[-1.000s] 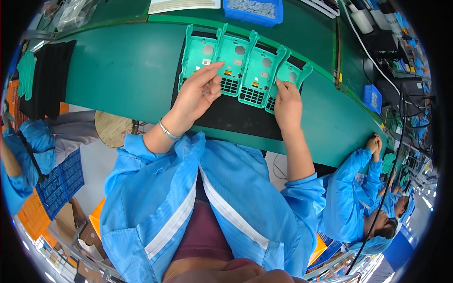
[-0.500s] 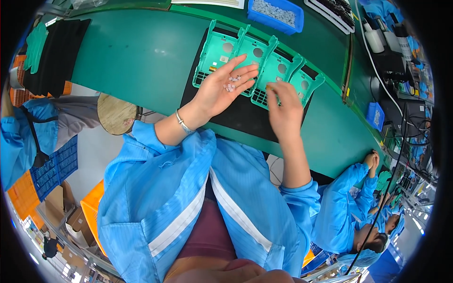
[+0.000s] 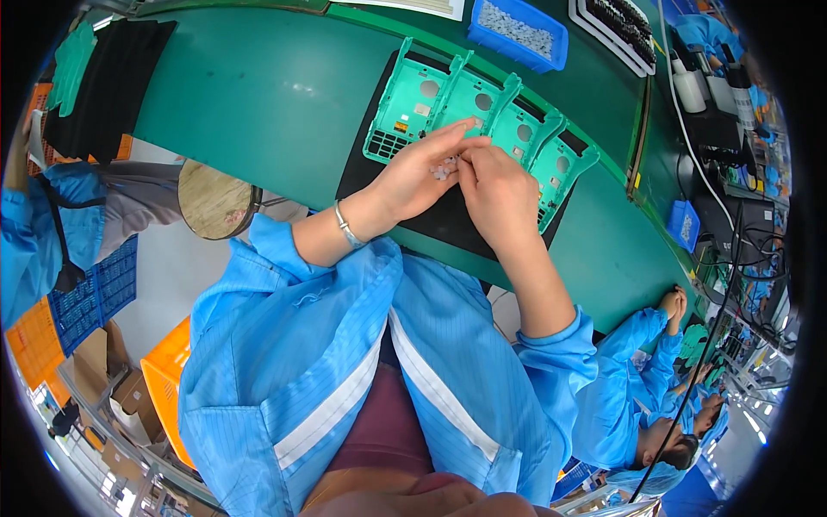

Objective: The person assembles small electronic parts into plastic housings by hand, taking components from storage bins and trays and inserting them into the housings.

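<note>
My left hand (image 3: 412,179) is cupped palm up over the green plastic casings, with a little pile of small whitish pieces (image 3: 444,169) in it. The fingers of my right hand (image 3: 501,191) are closed in a pinch at the left palm, beside the pile; their tips are partly hidden, and what they hold I cannot make out. Under both hands, several green casings (image 3: 407,105) stand side by side in a row on a black mat (image 3: 461,222). Each has a round grey patch, and the nearer left one shows a grid of holes. My hands cover the middle casings in part.
Beyond the casings stands a blue bin (image 3: 517,34) of similar whitish pieces, near a white tray of black parts (image 3: 616,30). Black sheets (image 3: 112,86) lie at the table's left end. A smaller blue bin (image 3: 684,226) and a co-worker's hands (image 3: 674,306) are at the right.
My right hand has moved left from the casings to my left palm, its fingers now pinching there. My left hand's fingers have curled up more. The view has shifted slightly.
</note>
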